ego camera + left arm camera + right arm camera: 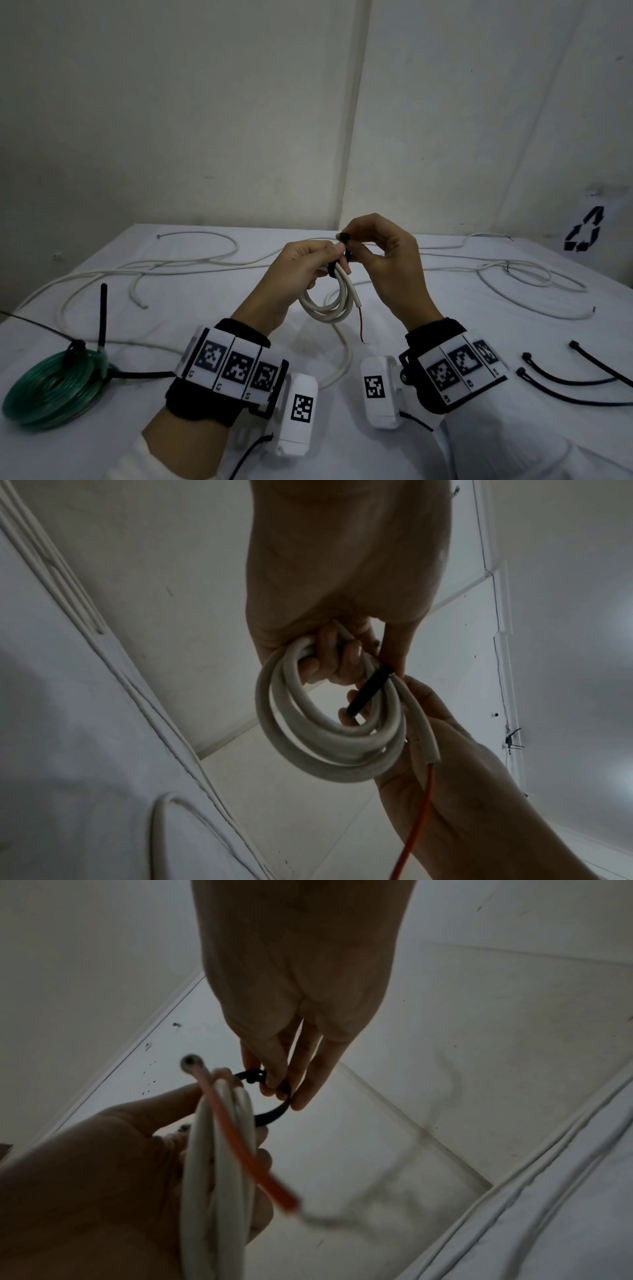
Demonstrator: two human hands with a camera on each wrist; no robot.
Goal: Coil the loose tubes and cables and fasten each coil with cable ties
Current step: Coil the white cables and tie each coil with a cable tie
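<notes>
My left hand [310, 263] grips a small coil of white cable [334, 301] above the table, fingers curled through the loops [329, 737]. A thin red wire [359, 323] hangs from the coil's cut end. A black cable tie [344, 251] loops round the top of the coil. My right hand [373, 250] pinches the tie's head and strap [270, 1093] between thumb and fingertips, just right of the left hand. In the left wrist view the black strap [368, 693] crosses the coil's strands.
A green tube coil [51, 387] bound with black ties lies at the near left. Long loose white cables [191, 263] sprawl over the white table [479, 329]. Three spare black ties [561, 380] lie at the near right. Walls stand behind the table.
</notes>
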